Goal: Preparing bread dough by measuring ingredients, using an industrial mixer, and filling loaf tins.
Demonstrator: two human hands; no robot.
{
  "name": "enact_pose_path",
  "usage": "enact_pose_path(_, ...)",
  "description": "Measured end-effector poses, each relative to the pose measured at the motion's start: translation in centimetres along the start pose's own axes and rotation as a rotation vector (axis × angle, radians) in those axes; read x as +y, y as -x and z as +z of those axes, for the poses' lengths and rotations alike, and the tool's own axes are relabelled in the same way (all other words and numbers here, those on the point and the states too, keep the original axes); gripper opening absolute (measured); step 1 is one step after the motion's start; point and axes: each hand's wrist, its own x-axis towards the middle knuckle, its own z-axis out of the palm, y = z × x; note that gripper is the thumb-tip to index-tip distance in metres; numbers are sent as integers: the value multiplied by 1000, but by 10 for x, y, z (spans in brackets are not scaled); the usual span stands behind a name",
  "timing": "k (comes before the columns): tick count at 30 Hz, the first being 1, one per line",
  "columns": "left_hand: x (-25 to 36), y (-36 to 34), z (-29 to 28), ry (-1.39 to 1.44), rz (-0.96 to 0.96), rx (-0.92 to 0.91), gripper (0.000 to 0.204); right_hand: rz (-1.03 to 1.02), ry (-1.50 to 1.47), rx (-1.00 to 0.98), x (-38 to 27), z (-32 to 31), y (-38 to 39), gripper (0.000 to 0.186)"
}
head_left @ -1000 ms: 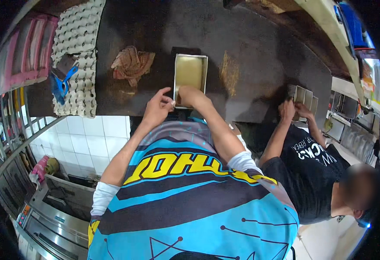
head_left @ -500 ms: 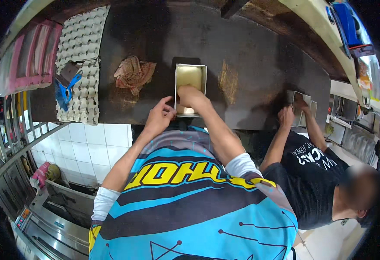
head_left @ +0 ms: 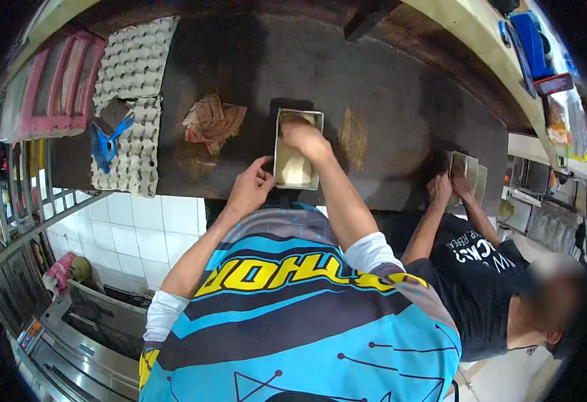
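A rectangular metal loaf tin (head_left: 277, 157) lies lengthwise before me on the dark table, its inside pale and shiny at the near end. My right hand (head_left: 301, 137) reaches down into the far half, fingers curled and partly blurred. Whatever those fingers hold, if anything, is hidden. Against the tin's left wall, close to the near corner, my left hand (head_left: 252, 186) has its curled fingers and thumb on the metal. A crumpled checked cloth (head_left: 214, 124) lies to the left of the tin.
Cardboard egg trays (head_left: 136, 67) lie at the left, with a blue-handled tool (head_left: 114, 137) on them. Beside them stand pink-edged frames (head_left: 55, 87). A brown smear (head_left: 354, 137) marks the dark table (head_left: 401, 87). At the right a co-worker (head_left: 468, 288) handles other tins (head_left: 471, 174).
My right hand has moved from the middle of the tin toward its far end, uncovering the near part of the bottom. My left hand stays by the near left corner.
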Motion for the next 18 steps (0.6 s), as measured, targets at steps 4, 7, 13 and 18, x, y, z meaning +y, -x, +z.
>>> enact_pose_path(4, -5, -9, -3, 143, 21, 10, 52, -60, 25, 23, 2, -6, 6, 25)
enact_pose_path(7, 6, -9, -5, 80, 8, 25, 50, -64, 31, -10, -3, -10, 24, 25)
enact_pose_path(13, 15, -14, -12, -52, 96, 47, 45, -76, 91, -137, -16, -25, 47, 28)
enact_pose_path(18, 9, -50, -76, -575, 537, 315, 38, -237, -191, -48, -6, -48, 53, 30)
